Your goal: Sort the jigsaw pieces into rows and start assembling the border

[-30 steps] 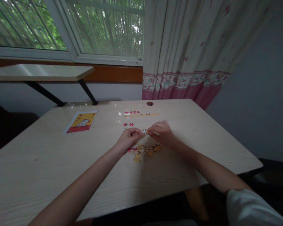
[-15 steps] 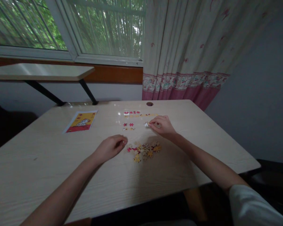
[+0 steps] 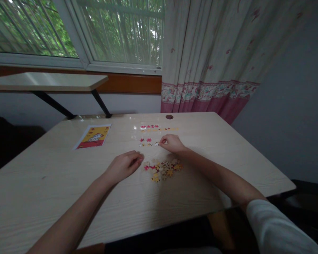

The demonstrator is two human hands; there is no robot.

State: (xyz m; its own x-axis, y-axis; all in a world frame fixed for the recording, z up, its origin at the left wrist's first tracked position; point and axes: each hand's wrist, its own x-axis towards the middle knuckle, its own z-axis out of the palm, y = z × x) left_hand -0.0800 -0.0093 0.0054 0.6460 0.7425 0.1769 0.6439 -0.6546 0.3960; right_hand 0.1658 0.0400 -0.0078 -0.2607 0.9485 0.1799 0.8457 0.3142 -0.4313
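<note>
My right hand [image 3: 171,143] pinches a white jigsaw puzzle piece [image 3: 157,144] at the right end of a short row of light pieces [image 3: 145,145]. Just behind that row lie two red pieces [image 3: 145,140]. Farther back are a row of red pieces [image 3: 149,126] and a longer row of yellow ones [image 3: 160,129]. My left hand [image 3: 127,163] rests on the table with its fingers curled together; whether anything is in them is hidden. To its right spreads a loose pile of mixed pieces [image 3: 164,169].
A printed picture of a white cartoon animal [image 3: 94,137] lies on the table [image 3: 116,215] at left. Behind it, a raised shelf [image 3: 47,82] stands on dark legs. A round cable hole [image 3: 169,117] is near the back edge, before the curtain [image 3: 206,70].
My right hand has moved left and slightly nearer, bringing the white puzzle piece to the end of the short row. The left hand has stayed in place.
</note>
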